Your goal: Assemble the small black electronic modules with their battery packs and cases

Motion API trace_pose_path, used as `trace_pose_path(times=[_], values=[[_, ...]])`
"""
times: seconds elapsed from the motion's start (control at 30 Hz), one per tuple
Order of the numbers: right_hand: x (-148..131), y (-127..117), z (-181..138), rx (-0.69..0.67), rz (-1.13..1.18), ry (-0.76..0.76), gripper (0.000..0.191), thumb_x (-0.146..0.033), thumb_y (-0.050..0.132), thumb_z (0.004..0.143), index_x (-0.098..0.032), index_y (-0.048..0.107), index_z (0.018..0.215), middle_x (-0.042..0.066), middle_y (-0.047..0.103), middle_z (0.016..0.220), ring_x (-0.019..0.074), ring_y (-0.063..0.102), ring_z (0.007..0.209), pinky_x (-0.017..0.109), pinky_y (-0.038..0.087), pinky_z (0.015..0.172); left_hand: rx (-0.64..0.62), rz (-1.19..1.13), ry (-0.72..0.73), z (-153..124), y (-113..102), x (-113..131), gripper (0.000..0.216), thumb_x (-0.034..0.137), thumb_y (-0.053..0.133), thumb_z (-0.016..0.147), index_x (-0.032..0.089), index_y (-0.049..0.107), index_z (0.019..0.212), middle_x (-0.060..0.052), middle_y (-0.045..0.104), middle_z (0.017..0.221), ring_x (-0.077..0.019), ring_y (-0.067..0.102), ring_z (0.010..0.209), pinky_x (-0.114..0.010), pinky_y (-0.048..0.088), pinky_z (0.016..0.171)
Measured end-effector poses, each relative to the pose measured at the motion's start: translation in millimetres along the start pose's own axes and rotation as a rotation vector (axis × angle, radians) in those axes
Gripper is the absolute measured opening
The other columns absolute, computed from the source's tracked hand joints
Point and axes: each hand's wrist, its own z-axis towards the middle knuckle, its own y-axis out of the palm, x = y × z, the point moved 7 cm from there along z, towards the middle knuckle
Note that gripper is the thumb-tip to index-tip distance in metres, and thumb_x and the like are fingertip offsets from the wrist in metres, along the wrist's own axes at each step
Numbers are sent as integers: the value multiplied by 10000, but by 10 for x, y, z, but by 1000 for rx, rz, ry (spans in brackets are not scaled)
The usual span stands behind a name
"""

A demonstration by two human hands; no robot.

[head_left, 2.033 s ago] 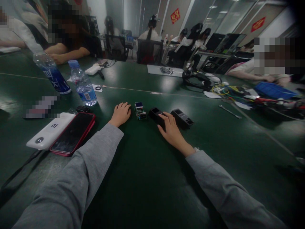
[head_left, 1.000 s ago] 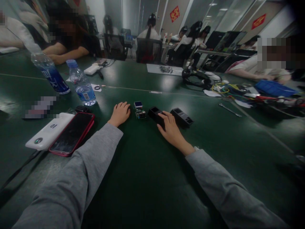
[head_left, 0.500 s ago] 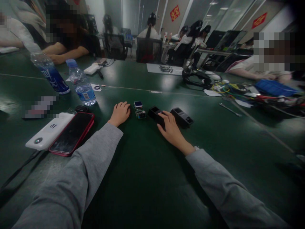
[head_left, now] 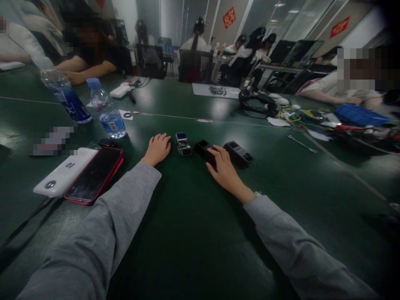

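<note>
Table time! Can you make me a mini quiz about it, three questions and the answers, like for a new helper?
1. True or false: the left hand is holding a bottle.

2. Which thing is under the right hand's fingers?
A) wrench
B) black box
C) phone

3. Fill the gap: between the left hand and that black box sits a small circuit board; its main colour is ____.

Key:
1. False; it lies palm down on the table.
2. B
3. green
</note>
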Motion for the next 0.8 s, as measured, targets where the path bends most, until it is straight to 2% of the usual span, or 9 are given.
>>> trace_pose_path(times=[0.8], values=[[20, 12, -7, -11, 22, 15, 499, -280, 462, 962, -208, 345, 1442, 164, 360, 1451, 340, 391, 1346, 581, 395, 1106, 17, 3, 4, -8, -23, 13, 476, 344, 330, 1006, 172, 512, 1411, -114, 464, 1523, -306, 396, 1404, -543, 312, 1167]])
